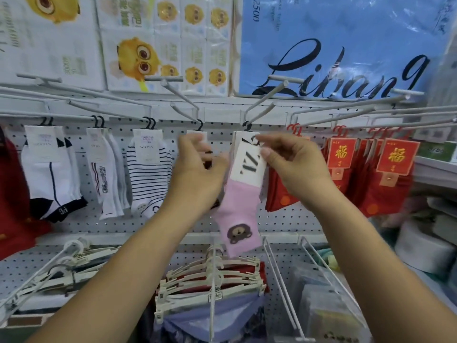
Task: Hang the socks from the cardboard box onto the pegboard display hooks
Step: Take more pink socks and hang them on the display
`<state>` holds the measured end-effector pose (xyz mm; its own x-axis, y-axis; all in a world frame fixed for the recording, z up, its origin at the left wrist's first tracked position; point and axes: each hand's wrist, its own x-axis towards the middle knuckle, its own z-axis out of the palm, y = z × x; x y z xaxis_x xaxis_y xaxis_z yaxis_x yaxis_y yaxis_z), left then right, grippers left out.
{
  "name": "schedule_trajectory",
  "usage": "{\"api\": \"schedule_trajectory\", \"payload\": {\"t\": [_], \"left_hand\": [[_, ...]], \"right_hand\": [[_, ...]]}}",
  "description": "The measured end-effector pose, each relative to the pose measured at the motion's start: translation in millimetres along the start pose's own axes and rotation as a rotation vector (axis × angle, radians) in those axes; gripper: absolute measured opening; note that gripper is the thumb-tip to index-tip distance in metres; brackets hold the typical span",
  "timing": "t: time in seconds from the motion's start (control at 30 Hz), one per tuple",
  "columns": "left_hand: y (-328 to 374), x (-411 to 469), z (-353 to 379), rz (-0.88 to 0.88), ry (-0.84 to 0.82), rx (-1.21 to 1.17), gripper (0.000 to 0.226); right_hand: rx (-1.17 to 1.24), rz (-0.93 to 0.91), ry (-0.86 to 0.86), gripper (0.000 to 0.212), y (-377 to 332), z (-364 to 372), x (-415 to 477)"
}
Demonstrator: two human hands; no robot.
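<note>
My right hand (pixel 294 164) pinches the card (pixel 248 165) of the pink bear sock (pixel 241 206) just below the display hook (pixel 262 102), my left hand (pixel 197 169) curled beside, grip unclear; next, its hanger must go over that hook's tip.

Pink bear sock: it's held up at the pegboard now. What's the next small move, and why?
Probably lift the pink sock toward the free tip of the peg above it and slip its hanger on. The right hand pinches the sock's white card, tilted and below the peg, so it seems not yet hooked; a similar card already hangs behind.
</note>
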<state>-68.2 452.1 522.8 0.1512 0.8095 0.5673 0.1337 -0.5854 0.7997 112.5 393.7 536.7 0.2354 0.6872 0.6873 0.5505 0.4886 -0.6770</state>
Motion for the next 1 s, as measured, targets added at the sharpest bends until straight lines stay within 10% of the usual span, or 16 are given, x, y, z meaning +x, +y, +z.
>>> {"api": "schedule_trajectory", "payload": {"t": [0.17, 1.0], "left_hand": [[3.4, 18.6, -18.8, 0.101, 0.214, 0.099, 0.059], [10.4, 13.2, -31.7, 0.151, 0.049, 0.163, 0.048]], "right_hand": [[-0.070, -0.034, 0.115, 0.024, 7.4, -3.4, 26.6], [-0.303, -0.039, 0.072, 0.030, 23.9, 8.4, 57.0]]}}
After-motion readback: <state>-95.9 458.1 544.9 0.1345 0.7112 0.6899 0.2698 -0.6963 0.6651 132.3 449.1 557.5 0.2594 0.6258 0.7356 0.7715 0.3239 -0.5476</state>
